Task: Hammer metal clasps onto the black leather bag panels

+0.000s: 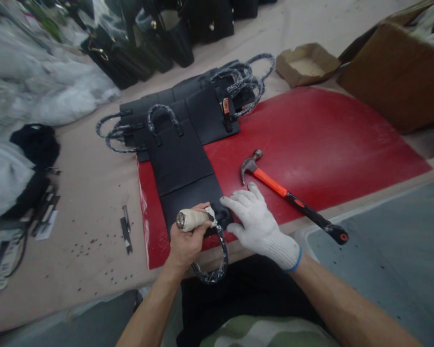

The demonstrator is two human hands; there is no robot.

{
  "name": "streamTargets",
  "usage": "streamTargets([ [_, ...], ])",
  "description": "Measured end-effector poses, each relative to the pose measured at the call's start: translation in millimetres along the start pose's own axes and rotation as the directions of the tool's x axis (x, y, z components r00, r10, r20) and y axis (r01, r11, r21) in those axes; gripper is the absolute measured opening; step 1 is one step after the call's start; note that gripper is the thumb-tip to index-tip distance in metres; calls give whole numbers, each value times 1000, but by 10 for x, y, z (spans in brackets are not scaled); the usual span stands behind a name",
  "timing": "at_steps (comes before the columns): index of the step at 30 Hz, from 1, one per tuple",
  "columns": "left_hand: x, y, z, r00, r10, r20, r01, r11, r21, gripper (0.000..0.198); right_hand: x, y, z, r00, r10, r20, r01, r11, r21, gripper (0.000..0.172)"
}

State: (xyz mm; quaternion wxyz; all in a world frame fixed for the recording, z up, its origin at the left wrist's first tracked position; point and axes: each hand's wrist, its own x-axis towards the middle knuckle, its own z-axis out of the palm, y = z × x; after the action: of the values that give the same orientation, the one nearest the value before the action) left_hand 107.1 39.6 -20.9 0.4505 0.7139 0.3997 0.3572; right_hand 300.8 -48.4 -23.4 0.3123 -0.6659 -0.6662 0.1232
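Note:
My bare left hand (188,241) is wrapped around a hand tool with a tape-wrapped shaft (194,220) and a metal end facing me. Its lower end, with white material around it, meets the near end of a black bag panel (183,164), though the tip is hidden. My right hand (256,221), in a white knit glove with a blue cuff, rests fingers outstretched at the panel's right edge. A plastic-wrapped handle (226,262) loops off the near end, below both hands. Just beyond the glove lies a claw hammer (292,197) with an orange and black grip.
A red mat (321,140) lies under the work. More black panels (211,113) with wrapped handles are stacked behind. Finished-looking black bags (210,24) stand at the back. Cardboard boxes (398,72) sit at right; a pen-like tool (126,219) and black scraps lie left.

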Motion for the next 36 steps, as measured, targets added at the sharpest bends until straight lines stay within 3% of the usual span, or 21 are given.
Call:
streamTargets([
  [12,9,33,56,999,-28,42,27,1000,14,20,10,-9,-18,1000,4,-4,-4,1000,2,56],
  [16,-10,22,67,999,15,44,-16,1000,20,20,2,7,-17,1000,-5,-20,6,999,49,54],
  [22,-12,30,89,999,8,48,-11,998,57,26,-156,67,-165,985,30,-172,-2,987,161,41],
  [26,10,51,95,996,22,82,-32,993,115,28,-303,220,-487,940,179,-292,-214,972,-94,39],
  [29,27,35,102,992,67,102,-82,986,147,28,-355,336,-713,914,338,-225,-402,829,-389,48],
  [32,39,11,112,989,93,118,-112,980,165,29,-348,357,-810,888,448,-104,-419,696,-583,44],
  [36,45,8,121,988,95,125,-112,985,135,28,-287,281,-791,879,476,24,-330,645,-689,45],
])
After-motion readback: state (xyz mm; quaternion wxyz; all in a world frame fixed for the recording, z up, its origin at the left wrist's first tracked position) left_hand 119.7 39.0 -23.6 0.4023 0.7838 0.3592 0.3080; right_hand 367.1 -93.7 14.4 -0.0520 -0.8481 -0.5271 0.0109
